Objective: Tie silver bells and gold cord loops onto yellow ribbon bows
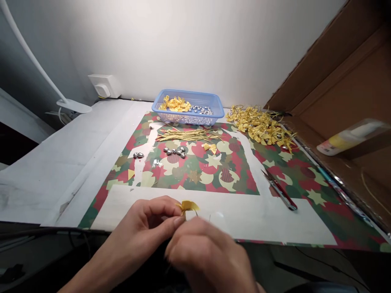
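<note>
Just over the front edge of the table, my left hand [146, 224] pinches a yellow ribbon bow [189, 205] between thumb and forefinger. My right hand [210, 252] is close against it, slightly blurred, with its fingers curled in. A thin strand runs from the bow toward the right fingers, but what they grip is hidden. Farther back lie a loose yellow bow [210, 148], silver beads [174, 152] in a small cluster, more silver beads [138, 155] to the left, and a bundle of gold cords [186, 135].
A blue basket [218, 106] at the back holds yellow bows and silver beads. A heap of corded yellow bows [259, 124] lies to its right. Red-handled thread snips [279, 190] rest at the right. A bottle [351, 136] leans by the cardboard wall [342, 69]. A lamp [75, 106] stands left.
</note>
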Demonstrator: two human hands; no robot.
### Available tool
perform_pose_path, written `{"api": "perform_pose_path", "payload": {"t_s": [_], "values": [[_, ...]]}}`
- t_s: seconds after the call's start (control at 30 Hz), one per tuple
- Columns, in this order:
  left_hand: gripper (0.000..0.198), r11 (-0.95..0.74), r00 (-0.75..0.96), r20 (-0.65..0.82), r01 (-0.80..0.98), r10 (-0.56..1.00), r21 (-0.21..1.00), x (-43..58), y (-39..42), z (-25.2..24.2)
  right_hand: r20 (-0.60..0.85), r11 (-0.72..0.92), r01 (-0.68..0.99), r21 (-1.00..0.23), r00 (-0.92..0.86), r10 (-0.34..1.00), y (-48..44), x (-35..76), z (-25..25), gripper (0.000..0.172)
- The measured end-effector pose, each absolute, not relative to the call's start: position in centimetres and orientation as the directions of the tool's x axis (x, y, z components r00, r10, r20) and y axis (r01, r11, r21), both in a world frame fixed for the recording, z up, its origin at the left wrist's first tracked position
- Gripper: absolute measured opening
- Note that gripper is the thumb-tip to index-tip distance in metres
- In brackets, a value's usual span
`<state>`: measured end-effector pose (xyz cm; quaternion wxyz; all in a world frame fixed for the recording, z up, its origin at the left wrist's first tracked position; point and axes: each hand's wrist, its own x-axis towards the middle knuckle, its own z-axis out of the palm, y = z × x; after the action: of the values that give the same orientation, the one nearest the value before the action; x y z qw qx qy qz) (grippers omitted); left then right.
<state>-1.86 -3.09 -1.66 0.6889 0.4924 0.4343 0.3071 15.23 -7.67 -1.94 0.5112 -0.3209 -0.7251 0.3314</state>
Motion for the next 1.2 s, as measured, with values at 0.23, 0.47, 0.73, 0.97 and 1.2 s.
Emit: {"api": "perform_pose_path", "payload": {"t_s": [0.23, 0.47, 0.73, 0.97, 1.2], "values": [[0.017, 0.221, 0.488, -0.214, 0.045, 0.846, 0.974, -2.0, -3.4, -1.1, 0.550, 0.548, 0.621, -0.560, -0.216, 0.807, -5.7, 17.0, -2.1, 0.024], [0.026, 0.253, 0.471, -0.290, 0.142, 0.833, 0.957, -2.5, -3.5, -0.8, 0.582, 0.565, 0.695, -0.445, -0.255, 0.772, -5.3, 17.2, -2.2, 0.026], [0.027, 0.391, 0.452, -0.367, 0.043, 0.813, 0.919, -1.8, -3.1, -1.0, 0.380, 0.496, 0.545, -0.676, -0.318, 0.868, -4.8, 18.1, -2.2, 0.025], [0.022, 0.287, 0.434, -0.287, 0.066, 0.854, 0.956, -1.3, -2.8, -1.6, 0.476, 0.512, 0.572, -0.640, -0.228, 0.849, -5.2, 16.5, -3.2, 0.020], [0.019, 0.260, 0.371, -0.262, 0.057, 0.891, 0.964, -1.0, -2.6, -2.3, 0.509, 0.516, 0.623, -0.589, -0.210, 0.835, -5.0, 15.3, -3.7, 0.020]]}}
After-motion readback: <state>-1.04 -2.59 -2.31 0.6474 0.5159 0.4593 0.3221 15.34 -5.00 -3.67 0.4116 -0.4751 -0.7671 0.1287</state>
